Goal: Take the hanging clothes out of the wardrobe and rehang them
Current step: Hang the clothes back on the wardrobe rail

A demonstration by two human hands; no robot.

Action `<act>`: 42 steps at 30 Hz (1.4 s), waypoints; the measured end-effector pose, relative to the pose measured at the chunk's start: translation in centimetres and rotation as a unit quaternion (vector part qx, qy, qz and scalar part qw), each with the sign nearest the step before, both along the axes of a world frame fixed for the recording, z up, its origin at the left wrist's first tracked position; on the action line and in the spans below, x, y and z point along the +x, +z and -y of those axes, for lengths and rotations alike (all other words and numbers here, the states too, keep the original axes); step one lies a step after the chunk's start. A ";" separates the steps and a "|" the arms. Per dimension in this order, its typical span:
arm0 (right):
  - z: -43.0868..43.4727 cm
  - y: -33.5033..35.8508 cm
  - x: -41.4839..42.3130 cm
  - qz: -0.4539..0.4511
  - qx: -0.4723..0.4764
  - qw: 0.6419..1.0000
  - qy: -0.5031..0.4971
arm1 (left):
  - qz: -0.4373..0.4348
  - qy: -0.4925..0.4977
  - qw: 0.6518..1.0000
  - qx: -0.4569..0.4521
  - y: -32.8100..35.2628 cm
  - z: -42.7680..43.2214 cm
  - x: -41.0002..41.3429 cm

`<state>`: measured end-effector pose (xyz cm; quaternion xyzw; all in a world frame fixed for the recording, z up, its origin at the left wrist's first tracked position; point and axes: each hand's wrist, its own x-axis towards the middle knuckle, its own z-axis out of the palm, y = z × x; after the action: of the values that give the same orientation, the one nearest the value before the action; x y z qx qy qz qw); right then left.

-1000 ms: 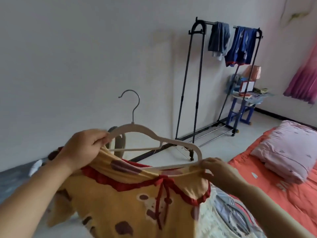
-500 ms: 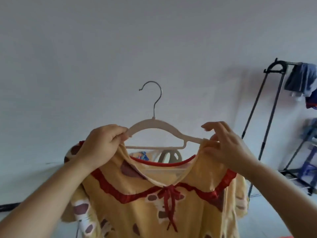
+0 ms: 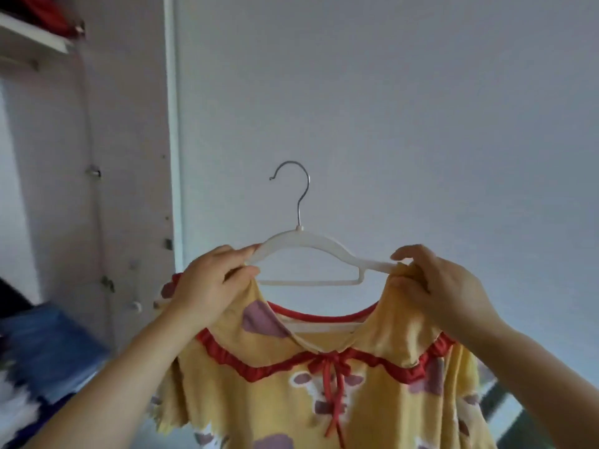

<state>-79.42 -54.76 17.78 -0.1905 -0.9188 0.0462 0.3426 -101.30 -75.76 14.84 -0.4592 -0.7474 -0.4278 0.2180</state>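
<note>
A yellow top [image 3: 291, 393] with brown patches, a red ruffled trim and a red bow hangs on a white hanger [image 3: 311, 247] with a metal hook, held up in front of me. My left hand [image 3: 207, 286] grips the hanger's left shoulder together with the fabric. My right hand [image 3: 437, 290] pinches the top's right shoulder against the hanger's right arm. The open wardrobe [image 3: 81, 157] stands at the left, its inner side wall and a white shelf showing.
A plain white wall [image 3: 389, 108] fills the background. Blurred blue and white folded clothes [image 3: 48, 361] lie low in the wardrobe at the left. Something red [image 3: 48, 11] sits on the top shelf.
The view has swung left, away from the black clothes rack and the bed, and the wardrobe has come into view. The top now sits further onto the hanger's right arm.
</note>
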 end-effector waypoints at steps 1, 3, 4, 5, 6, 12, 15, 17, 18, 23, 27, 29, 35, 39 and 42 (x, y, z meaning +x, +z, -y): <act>1.0 0.0 -2.1 0.002 0.021 0.999 0.031 | 0.011 0.010 1.000 0.007 0.0 1.1 -1.2; 2.6 -0.3 -6.2 0.012 0.096 0.991 0.089 | 0.014 0.021 1.000 0.015 0.1 3.0 -3.1; 3.1 -0.7 -8.3 0.012 0.133 0.984 0.114 | 0.010 0.028 0.999 0.016 0.2 3.9 -4.0; 3.7 -1.1 -10.4 0.004 0.155 0.978 0.136 | 0.006 0.039 0.999 0.016 0.2 4.6 -5.0; 4.0 -1.4 -12.4 -0.012 0.169 0.974 0.153 | 0.001 0.049 0.999 0.015 0.2 5.4 -6.0; 4.8 -1.4 -23.1 -0.070 0.185 0.944 0.263 | -0.035 0.149 0.988 0.003 0.1 11.6 -12.1; 5.1 -0.6 -27.7 -0.075 0.158 0.933 0.314 | -0.032 0.205 0.978 -0.016 0.4 14.3 -14.1; 5.5 0.1 -30.8 -0.092 0.151 0.925 0.337 | -0.060 0.231 0.971 -0.013 0.8 15.5 -15.5; 5.9 0.5 -32.4 -0.103 0.141 0.923 0.344 | -0.076 0.246 0.966 -0.013 1.1 16.0 -16.3; 8.7 0.6 -39.8 -0.149 0.053 0.912 0.379 | -0.162 0.355 0.916 -0.091 2.0 17.5 -19.8; 11.5 0.2 -45.6 -0.142 0.012 0.904 0.403 | -0.175 0.374 0.900 -0.137 0.8 17.6 -24.1; 12.9 0.1 -48.6 -0.145 0.017 0.896 0.421 | -0.124 0.366 0.918 -0.088 0.4 18.5 -26.7; 17.1 0.8 -58.2 -0.148 0.158 0.873 0.438 | -0.138 0.373 0.914 -0.076 1.1 23.0 -35.7; 19.3 1.5 -63.7 -0.195 0.217 0.863 0.412 | -0.141 0.367 0.915 -0.088 2.3 25.5 -41.7; 20.4 1.8 -68.0 -0.212 0.231 0.856 0.411 | -0.138 0.365 0.917 -0.078 3.1 26.6 -46.1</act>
<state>-147.46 -75.14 19.59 0.3032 -0.8028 0.0086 0.5132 -147.40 -102.39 17.90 -0.2243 -0.8569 -0.1908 0.4232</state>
